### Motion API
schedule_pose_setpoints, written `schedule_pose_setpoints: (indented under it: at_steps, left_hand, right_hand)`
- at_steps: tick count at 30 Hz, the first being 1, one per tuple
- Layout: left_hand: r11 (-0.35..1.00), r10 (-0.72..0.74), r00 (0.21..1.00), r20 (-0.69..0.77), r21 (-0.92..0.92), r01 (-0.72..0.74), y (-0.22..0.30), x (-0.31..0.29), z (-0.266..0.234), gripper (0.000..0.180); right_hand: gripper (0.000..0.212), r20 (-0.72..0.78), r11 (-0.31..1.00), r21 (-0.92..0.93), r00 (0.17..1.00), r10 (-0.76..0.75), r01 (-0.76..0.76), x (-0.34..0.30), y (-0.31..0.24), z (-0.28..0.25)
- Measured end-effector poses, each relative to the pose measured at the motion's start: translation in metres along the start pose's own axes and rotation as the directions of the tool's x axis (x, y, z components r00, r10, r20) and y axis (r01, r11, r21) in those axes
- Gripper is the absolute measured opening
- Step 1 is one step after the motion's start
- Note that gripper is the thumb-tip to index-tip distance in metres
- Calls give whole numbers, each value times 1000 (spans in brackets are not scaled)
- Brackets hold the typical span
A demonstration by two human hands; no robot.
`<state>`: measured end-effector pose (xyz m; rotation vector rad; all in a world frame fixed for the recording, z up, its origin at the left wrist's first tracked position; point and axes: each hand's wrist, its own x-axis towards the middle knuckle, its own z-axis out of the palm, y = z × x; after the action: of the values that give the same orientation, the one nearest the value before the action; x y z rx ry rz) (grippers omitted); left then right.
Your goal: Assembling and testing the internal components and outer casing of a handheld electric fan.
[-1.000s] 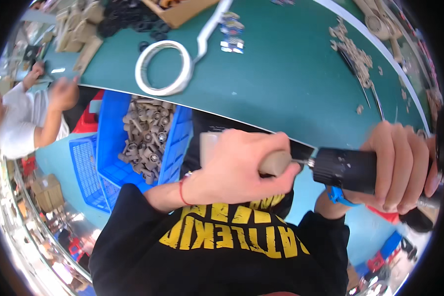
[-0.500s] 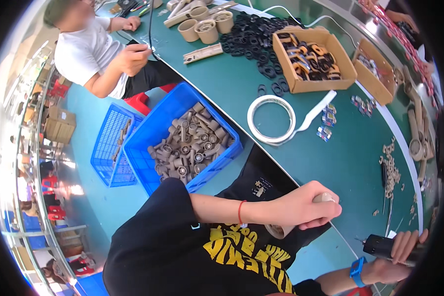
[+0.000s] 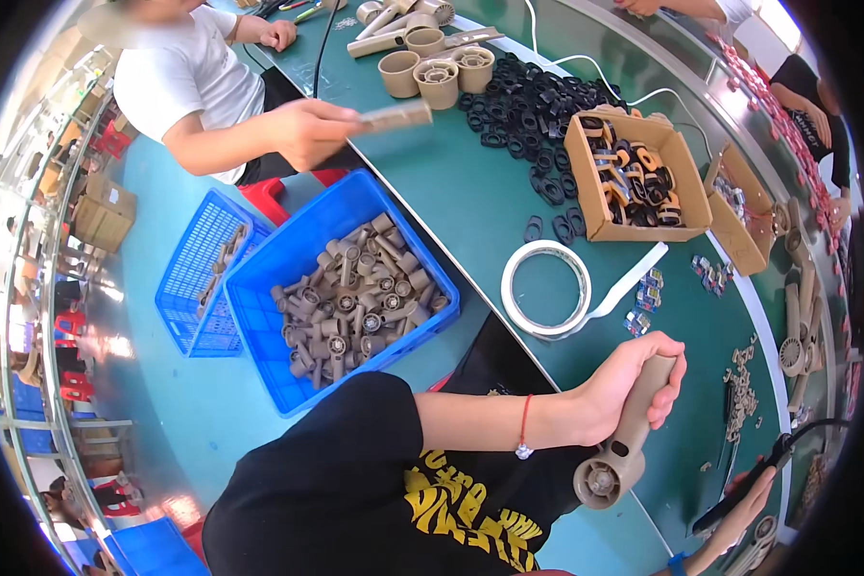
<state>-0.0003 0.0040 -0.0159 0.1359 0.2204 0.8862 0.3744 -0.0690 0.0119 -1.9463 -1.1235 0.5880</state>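
Left hand (image 3: 629, 384) now higher over the green table (image 3: 470, 202) (grip closed round a tan housing (image 3: 624, 451)).

— What sort of place is this?
— A factory assembly workshop: a long green worktop (image 3: 470, 202), blue crates (image 3: 341, 288) of tan plastic housings (image 3: 355, 307), cardboard boxes (image 3: 634, 173) of small parts, a co-worker (image 3: 192, 86) seated alongside.

housing part (image 3: 616, 451): tan plastic, matt, smooth | tool (image 3: 739, 492): black plastic, matt | table (image 3: 470, 192): green, smooth, slight sheen | crate (image 3: 259, 307): blue plastic, glossy | boxes (image 3: 586, 182): brown cardboard, matt | tape roll (image 3: 545, 289): white, smooth
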Motion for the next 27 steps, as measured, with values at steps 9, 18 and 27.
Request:
schedule_pose_setpoints:
  at_steps: [9,18,27]
  left_hand:
    - [962,192,981,-35,-193,-195,5,7,0,32]
    - [913,368,907,206,-263,-311,20,-8,2,27]
    - [948,291,891,348,23,-319,22,-25,-7,31]
  right_hand:
    - [44,102,853,-152,866,-489,500,-92,-112,95]
    - [50,505,938,260,795,-335,230,-97,-121,153]
    - [56,297,705,710,908,-295,-3,-84,-115,175]
